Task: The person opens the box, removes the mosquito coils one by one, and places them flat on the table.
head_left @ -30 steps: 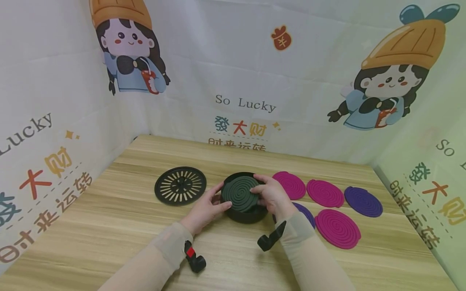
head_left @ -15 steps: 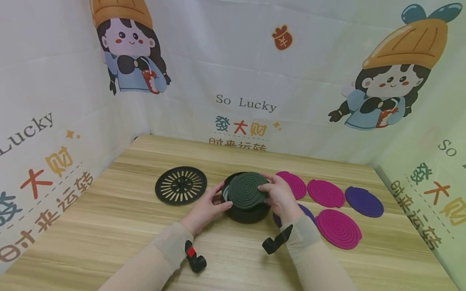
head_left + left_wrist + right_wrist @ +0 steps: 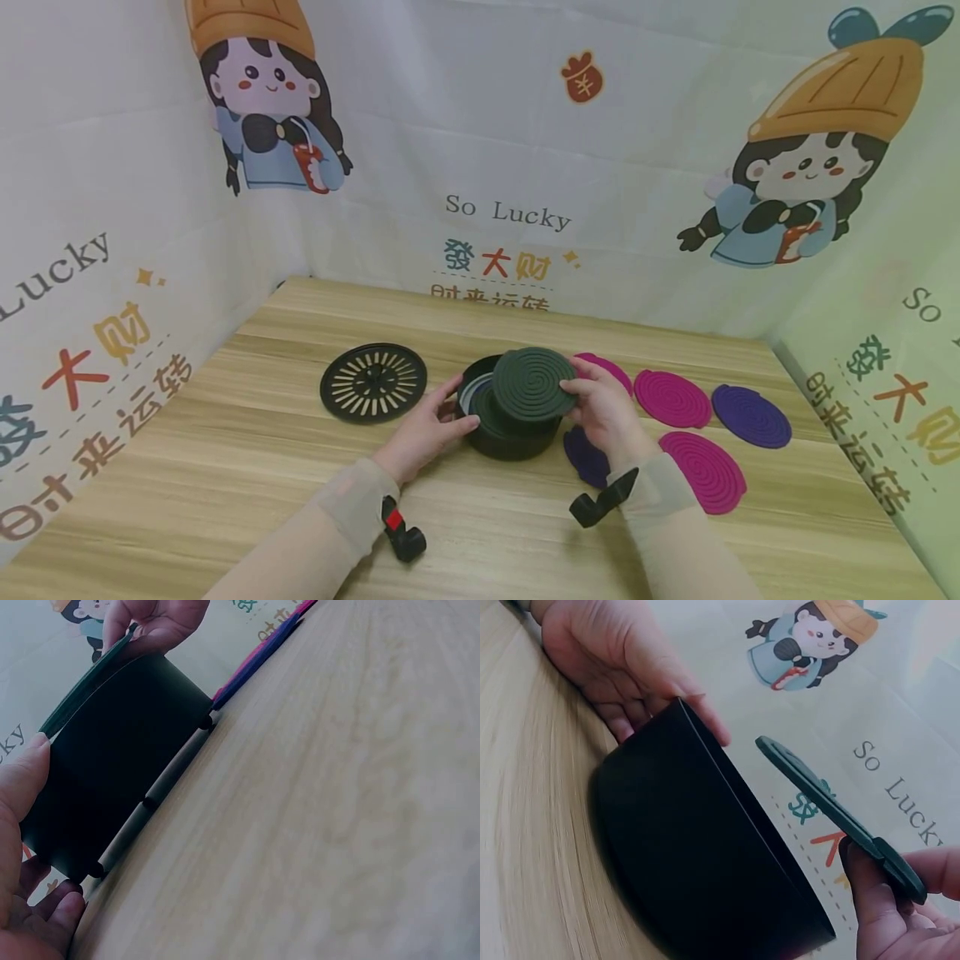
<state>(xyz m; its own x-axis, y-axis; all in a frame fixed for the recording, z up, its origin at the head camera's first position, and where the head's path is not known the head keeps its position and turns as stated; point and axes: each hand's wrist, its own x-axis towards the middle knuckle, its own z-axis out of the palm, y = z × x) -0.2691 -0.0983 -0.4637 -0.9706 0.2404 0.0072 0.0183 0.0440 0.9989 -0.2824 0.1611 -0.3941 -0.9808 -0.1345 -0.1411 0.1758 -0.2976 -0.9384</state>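
My right hand [image 3: 606,417] pinches a dark green mosquito coil [image 3: 534,382] by its right edge. In the right wrist view that coil [image 3: 829,806] hangs tilted, apart from the rim of the round black container [image 3: 697,840]. My left hand [image 3: 423,432] grips the near left side of the container [image 3: 512,447], which stands upright on the table. The left wrist view has the left thumb [image 3: 28,772] near the container's rim and fingers low on its wall. Inside the container another dark green coil [image 3: 486,412] partly shows; the rest is hidden under the held one.
A black slotted lid [image 3: 352,408] lies left of the container. To the right lie pink coils [image 3: 672,398] and purple coils [image 3: 752,415], some partly behind my right hand and arm. Printed cloth [image 3: 375,225] walls the table's back and sides.
My right hand has lifted the green coil and carried it right, uncovering part of the container's inside and another green coil. The left hand has stayed on the container.
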